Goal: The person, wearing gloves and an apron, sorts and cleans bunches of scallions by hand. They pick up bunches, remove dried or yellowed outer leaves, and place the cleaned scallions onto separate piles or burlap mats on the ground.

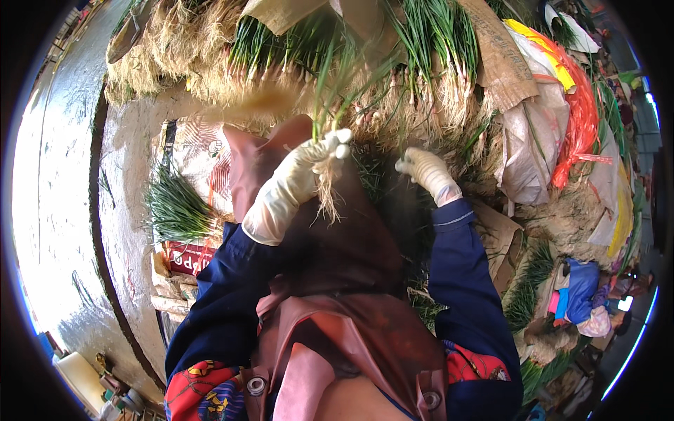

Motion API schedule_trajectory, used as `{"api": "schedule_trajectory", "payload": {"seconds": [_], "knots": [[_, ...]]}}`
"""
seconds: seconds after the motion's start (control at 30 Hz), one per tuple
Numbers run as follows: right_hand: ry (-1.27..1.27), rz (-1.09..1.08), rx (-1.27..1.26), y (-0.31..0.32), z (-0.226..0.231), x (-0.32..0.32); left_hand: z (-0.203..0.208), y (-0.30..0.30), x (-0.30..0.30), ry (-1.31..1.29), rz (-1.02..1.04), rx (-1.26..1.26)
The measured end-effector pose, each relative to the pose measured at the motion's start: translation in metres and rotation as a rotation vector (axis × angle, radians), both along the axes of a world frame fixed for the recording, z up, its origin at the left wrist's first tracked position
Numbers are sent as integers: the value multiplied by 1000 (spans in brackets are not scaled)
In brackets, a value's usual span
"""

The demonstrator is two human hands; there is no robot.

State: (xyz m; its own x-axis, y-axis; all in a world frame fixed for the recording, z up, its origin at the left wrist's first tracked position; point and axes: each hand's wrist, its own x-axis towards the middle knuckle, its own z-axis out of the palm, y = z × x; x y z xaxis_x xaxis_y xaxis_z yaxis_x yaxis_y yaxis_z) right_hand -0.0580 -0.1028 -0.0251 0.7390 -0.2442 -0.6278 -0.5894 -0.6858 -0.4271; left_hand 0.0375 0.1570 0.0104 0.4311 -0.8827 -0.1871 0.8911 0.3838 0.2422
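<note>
My left hand point(309, 163), in a whitish rubber glove, is closed round a few spring onions point(327, 186). Their pale roots hang below the fist and their green leaves, blurred, rise beyond it. To the right, apart from them, my right hand point(427, 172) wears a similar glove. Its fingers are curled with the tips close together, and whatever is between them, if anything, I cannot make out. Loose green trimmings point(372, 172) lie between and below the hands. A maroon apron point(337, 245) covers my lap.
Spring onion piles point(449, 77) with tangled roots stretch across the far side, partly under brown sacking point(502, 59). At left a tied bunch point(179, 207) rests on a printed sack. Red netting point(572, 119) and white sacks point(533, 144) stand right; another person point(583, 295) sits farther right.
</note>
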Motion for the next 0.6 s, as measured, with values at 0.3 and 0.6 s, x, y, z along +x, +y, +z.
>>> {"api": "schedule_trajectory", "payload": {"seconds": [0.3, 0.6], "knots": [[-189, -46, -822, -22, 31, 75, -5, -57, 15, -1, 110, 232], [-762, 215, -699, 66, 54, 13, -38, -87, 9, -332, -27, 552]]}}
